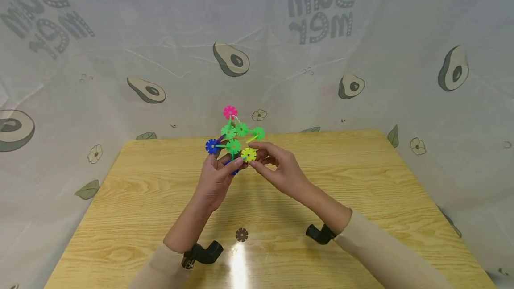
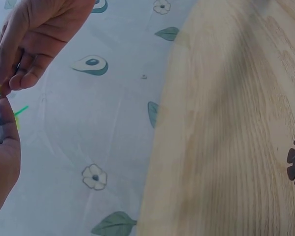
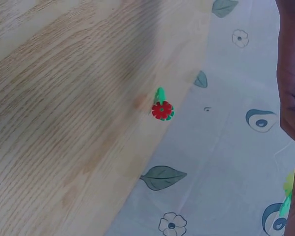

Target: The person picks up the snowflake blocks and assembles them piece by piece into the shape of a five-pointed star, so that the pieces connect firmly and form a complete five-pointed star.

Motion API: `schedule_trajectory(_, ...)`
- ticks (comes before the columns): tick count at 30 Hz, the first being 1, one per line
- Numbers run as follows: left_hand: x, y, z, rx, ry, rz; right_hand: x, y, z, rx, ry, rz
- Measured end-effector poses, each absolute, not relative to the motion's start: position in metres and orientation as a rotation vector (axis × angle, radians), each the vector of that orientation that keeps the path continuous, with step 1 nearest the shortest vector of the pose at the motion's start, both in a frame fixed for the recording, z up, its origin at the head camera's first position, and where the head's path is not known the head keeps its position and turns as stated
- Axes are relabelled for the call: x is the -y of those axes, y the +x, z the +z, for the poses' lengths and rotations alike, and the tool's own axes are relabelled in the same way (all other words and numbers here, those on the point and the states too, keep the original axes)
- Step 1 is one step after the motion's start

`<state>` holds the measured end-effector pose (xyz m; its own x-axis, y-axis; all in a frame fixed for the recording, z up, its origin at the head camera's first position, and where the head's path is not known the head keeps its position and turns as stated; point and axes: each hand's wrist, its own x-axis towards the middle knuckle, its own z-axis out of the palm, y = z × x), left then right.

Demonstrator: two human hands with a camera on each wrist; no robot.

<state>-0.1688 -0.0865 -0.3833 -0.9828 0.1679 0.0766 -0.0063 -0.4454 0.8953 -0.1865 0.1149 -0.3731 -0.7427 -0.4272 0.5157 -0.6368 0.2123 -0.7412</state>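
Note:
A cluster of slotted plastic discs, joined edge to edge in green, blue and pink (image 1: 233, 146), is held up over the far part of the table. My left hand (image 1: 217, 174) grips it from below, the thumb near a blue disc that is partly hidden. On the cluster's near right side, my right hand (image 1: 283, 168) pinches a yellow disc (image 1: 248, 155) between thumb and forefinger. Both hands meet at the edge of the left wrist view, where the left thumb (image 2: 8, 120) lies close to the right fingertips.
A brown slotted disc (image 1: 242, 234) lies on the wooden table (image 1: 168, 200) near the front. The right wrist view has a red disc (image 3: 162, 110) with green pieces by the table's far edge. A printed white cloth (image 1: 180, 66) hangs behind and at the sides.

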Motion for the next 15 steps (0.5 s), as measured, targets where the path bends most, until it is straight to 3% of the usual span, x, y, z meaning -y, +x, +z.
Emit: schedule_trajectory(15, 0.108, -0.172, -0.376, -1.512, 0.185, 2.692, -0.115, -0.188, -0.388, 2.397, 0.898, 1.652)
